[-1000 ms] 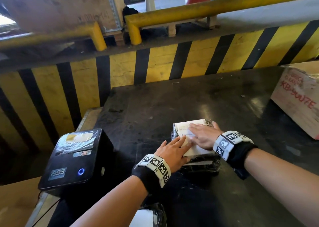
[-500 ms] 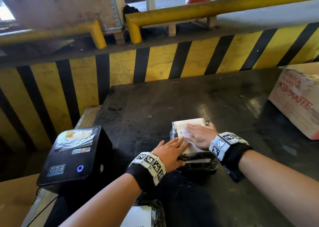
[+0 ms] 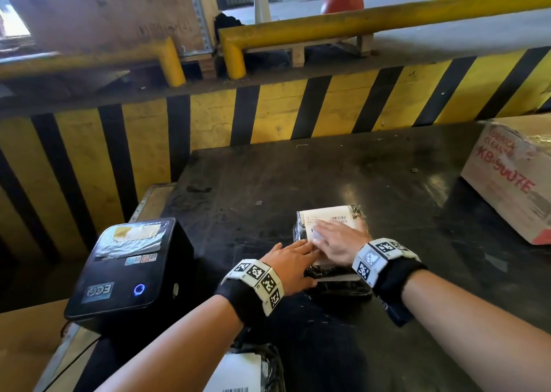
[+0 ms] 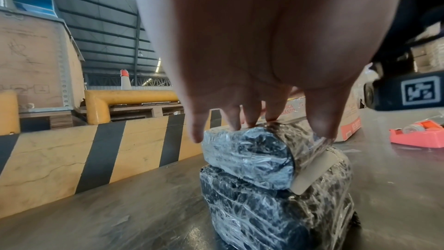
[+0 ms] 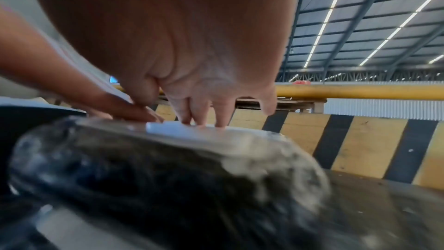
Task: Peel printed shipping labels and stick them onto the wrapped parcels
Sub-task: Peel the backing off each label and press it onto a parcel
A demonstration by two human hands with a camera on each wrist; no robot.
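Head view: both hands flat on top of a wrapped parcel (image 3: 331, 275) on the dark table (image 3: 268, 182) — parcel black, in clear film, stacked on a second wrapped one. White shipping label (image 3: 326, 217) lies on its top face, far part w/ barcode showing. Right hand (image 3: 338, 241) spread over label's near part, fingers straight, pressing. Left hand (image 3: 290, 262) at parcel's left-near edge, fingers straight, tips touching the right hand's fingers. Black label printer (image 3: 128, 269) on table's left corner, blue light lit. Cardboard box (image 3: 512, 176) w/ red writing at far right. Another labelled parcel (image 3: 247, 370) at bottom edge, part cut off. Left wrist view: left hand (image 4: 252, 45) fingertips (image 4: 234, 121) rest on top edge of upper parcel (image 4: 247, 155), thumb on its film at the right; fingers extended, gripping nothing. Lower parcel (image 4: 276, 212) sits under it. Red tape dispenser (image 4: 418, 134) well apart on the right. Right wrist view: blurry; right hand (image 5: 192, 54) fingers (image 5: 223, 115) straight, tips down on white label (image 5: 173, 128) — left hand's fingers meet them at the label's left.
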